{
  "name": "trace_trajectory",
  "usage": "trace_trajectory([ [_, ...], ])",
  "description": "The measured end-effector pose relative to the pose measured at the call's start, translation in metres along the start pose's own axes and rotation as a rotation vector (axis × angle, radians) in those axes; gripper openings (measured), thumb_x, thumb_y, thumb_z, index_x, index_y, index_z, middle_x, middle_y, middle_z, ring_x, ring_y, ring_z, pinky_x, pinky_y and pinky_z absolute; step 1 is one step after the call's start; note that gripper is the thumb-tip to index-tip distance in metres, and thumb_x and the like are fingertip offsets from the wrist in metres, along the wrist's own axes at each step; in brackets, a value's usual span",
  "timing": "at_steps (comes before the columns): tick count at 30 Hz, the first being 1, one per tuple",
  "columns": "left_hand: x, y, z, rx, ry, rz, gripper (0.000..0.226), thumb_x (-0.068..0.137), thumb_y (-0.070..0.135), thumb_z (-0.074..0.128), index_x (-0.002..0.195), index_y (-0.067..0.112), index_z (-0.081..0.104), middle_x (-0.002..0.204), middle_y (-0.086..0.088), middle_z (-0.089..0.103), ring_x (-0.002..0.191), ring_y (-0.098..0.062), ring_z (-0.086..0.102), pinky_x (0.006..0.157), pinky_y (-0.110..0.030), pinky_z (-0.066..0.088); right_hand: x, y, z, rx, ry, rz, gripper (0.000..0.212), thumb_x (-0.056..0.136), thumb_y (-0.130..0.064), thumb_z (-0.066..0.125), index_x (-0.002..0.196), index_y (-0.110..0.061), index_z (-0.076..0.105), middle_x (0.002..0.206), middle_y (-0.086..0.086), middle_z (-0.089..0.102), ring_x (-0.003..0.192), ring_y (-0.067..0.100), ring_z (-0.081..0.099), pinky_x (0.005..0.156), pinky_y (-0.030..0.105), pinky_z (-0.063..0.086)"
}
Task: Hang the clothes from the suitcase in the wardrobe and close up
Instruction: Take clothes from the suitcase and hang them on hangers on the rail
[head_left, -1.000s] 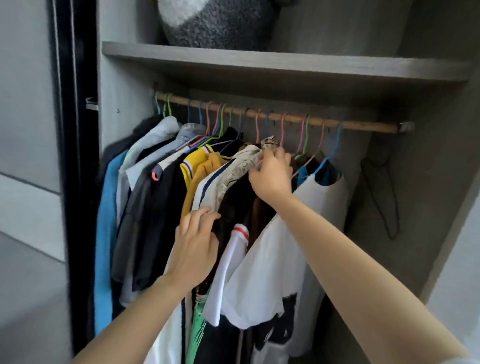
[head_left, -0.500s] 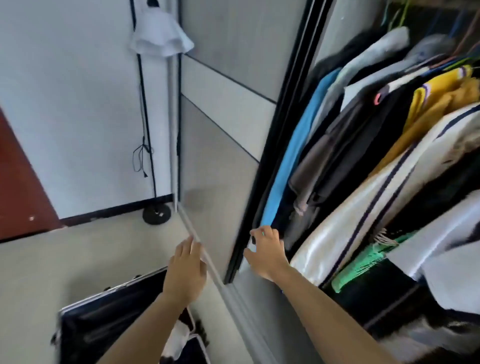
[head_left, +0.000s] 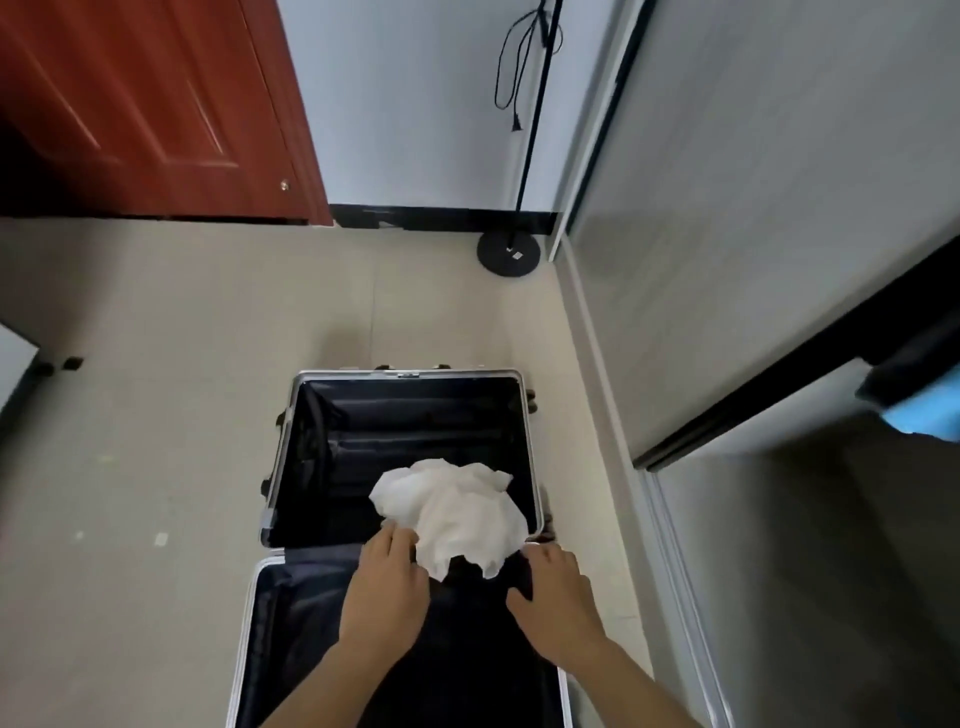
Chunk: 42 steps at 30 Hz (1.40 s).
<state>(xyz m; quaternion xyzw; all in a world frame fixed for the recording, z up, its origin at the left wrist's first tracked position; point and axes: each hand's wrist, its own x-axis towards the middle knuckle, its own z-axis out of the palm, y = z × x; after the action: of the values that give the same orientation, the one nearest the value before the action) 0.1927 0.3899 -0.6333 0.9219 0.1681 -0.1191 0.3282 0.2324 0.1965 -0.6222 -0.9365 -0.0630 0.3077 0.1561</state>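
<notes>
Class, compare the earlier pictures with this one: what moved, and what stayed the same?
Both hands left the hanging clothes and came down to the suitcase: the left hand now touches the white garment, the right hand reaches beside it. The suitcase stays open.

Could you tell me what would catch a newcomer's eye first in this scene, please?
A crumpled white garment lies in the open black suitcase on the floor, bright against the dark lining. The left hand touches its near edge, and the right hand rests close beside it. A red door fills the upper left corner.
</notes>
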Motion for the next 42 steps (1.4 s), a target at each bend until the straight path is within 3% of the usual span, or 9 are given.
trace_trajectory([
  [6,0.044,-0.109,0.139,0.077,-0.104,-0.106,0.047,0.098,0.025,0.044,0.143,0.018,0.037,0.156,0.001,0.024,0.145,-0.014,0.019,0.112,-0.028,0.031,0.105,0.066,0.131,-0.072,-0.040,0.007,0.068,0.094,-0.044,0.054,0.149,-0.020,0.023,0.153,-0.001,0.026,0.141,0.018,0.026,0.109,0.031,0.030],
  [12,0.100,-0.155,0.237,-0.057,-0.040,-0.087,0.080,0.089,0.049,0.057,0.152,0.024,0.014,0.149,0.012,0.026,0.139,-0.012,0.023,0.106,-0.033,0.040,0.192,0.106,0.199,-0.084,0.058,-0.098,0.098,0.090,-0.053,0.055,0.155,-0.024,-0.013,0.162,-0.005,-0.015,0.150,0.017,-0.012,0.120,0.038,0.004],
  [15,0.126,-0.159,0.259,-0.302,0.081,-0.260,0.053,0.090,0.039,0.057,0.138,0.025,0.038,0.124,0.002,0.050,0.115,-0.019,0.047,0.091,-0.038,0.048,0.218,0.116,0.219,-0.055,0.071,-0.119,0.065,0.099,-0.032,0.047,0.154,-0.038,0.013,0.164,-0.004,0.003,0.151,0.018,-0.004,0.120,0.040,0.012],
  [19,0.137,-0.151,0.246,-0.372,0.194,-0.331,0.015,0.094,0.021,0.049,0.084,0.016,0.059,0.087,-0.005,0.060,0.081,-0.023,0.057,0.062,-0.033,0.045,0.218,0.112,0.200,0.300,0.076,-0.060,0.040,0.101,-0.015,0.041,0.136,-0.028,0.054,0.139,0.000,0.054,0.133,0.020,0.044,0.105,0.031,0.038],
  [24,0.103,-0.074,0.155,-0.653,0.180,-0.318,0.021,0.099,0.029,0.044,0.094,0.013,0.056,0.092,-0.001,0.062,0.088,-0.019,0.057,0.071,-0.030,0.046,0.166,0.067,0.111,0.639,0.092,-0.001,0.027,0.101,-0.012,0.037,0.101,-0.025,0.061,0.089,-0.007,0.062,0.085,0.015,0.059,0.063,0.021,0.042],
  [30,0.037,0.023,-0.004,-0.644,0.254,-0.108,0.011,0.099,0.019,0.047,0.091,0.014,0.053,0.080,0.000,0.057,0.068,-0.009,0.049,0.060,-0.024,0.038,0.071,-0.016,-0.036,0.883,0.149,0.024,0.028,0.099,-0.014,0.035,0.099,-0.021,0.062,0.101,0.008,0.065,0.095,0.025,0.061,0.081,0.040,0.052],
  [34,-0.007,0.102,-0.134,-0.723,0.319,-0.060,0.009,0.094,0.012,0.055,0.085,0.013,0.058,0.072,-0.001,0.058,0.056,0.000,0.048,0.054,-0.014,0.038,-0.015,-0.070,-0.146,0.922,0.176,-0.026,0.025,0.094,-0.017,0.038,0.089,-0.016,0.063,0.086,0.006,0.063,0.077,0.021,0.057,0.071,0.037,0.049],
  [38,-0.059,0.161,-0.252,-0.687,0.313,-0.014,0.010,0.084,0.014,0.069,0.082,0.008,0.061,0.078,-0.016,0.065,0.066,-0.021,0.057,0.061,-0.032,0.045,-0.113,-0.108,-0.250,0.876,0.271,-0.016,0.022,0.091,-0.023,0.043,0.072,-0.013,0.046,0.064,0.004,0.042,0.059,0.018,0.041,0.053,0.027,0.033],
  [42,-0.108,0.211,-0.335,-0.399,0.304,0.148,0.023,0.079,0.022,0.076,0.079,0.005,0.060,0.066,-0.001,0.057,0.060,-0.015,0.049,0.051,-0.015,0.033,-0.200,-0.130,-0.326,0.734,0.376,-0.121,0.034,0.096,-0.025,0.049,0.066,-0.008,0.048,0.061,0.008,0.044,0.056,0.020,0.043,0.037,0.019,0.032],
])
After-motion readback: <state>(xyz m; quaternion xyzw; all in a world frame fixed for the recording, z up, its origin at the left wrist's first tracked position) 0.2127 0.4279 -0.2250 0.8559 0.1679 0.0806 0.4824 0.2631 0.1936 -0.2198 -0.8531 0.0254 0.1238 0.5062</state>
